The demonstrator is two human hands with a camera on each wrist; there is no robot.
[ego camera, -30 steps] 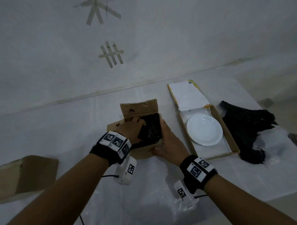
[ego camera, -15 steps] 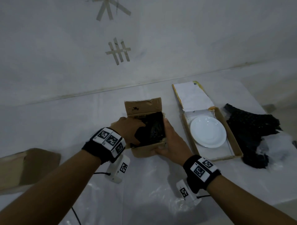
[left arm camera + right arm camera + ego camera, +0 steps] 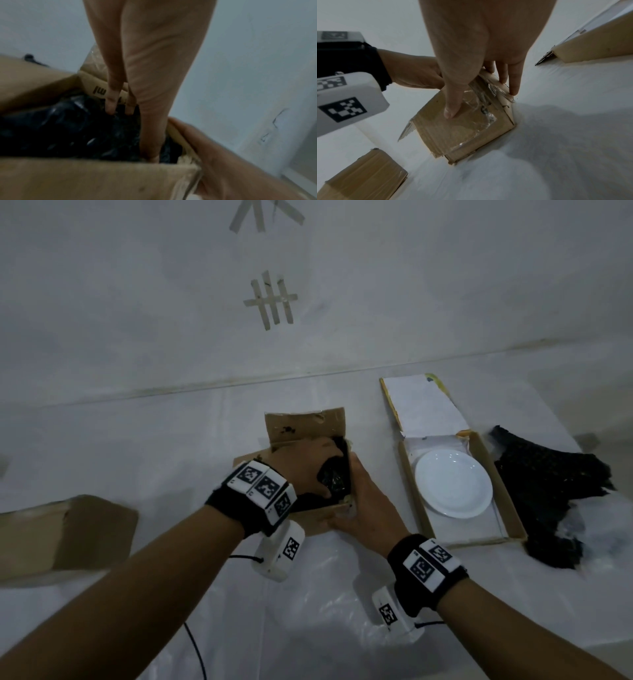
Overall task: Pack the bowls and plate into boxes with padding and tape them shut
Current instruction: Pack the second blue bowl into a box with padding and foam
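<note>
At the centre of the head view, the left hand [image 3: 308, 467] pushes straight fingers [image 3: 111, 102] down into black padding [image 3: 60, 128] inside one small open box [image 3: 308, 429], while the right hand [image 3: 363, 501] clasps that box's right wall, thumb flat on its front. Right of it, one white plate [image 3: 454, 487] lies in a second, flat box [image 3: 513, 515], with one more heap of black padding [image 3: 555, 484] at the right edge; a third box [image 3: 65, 532] sits at the left edge.

I see a brown cardboard box [image 3: 310, 520] stuffed with glossy black padding [image 3: 334, 479], a white plate [image 3: 454, 487], and black-and-white checkered wristbands [image 3: 262, 486].
</note>
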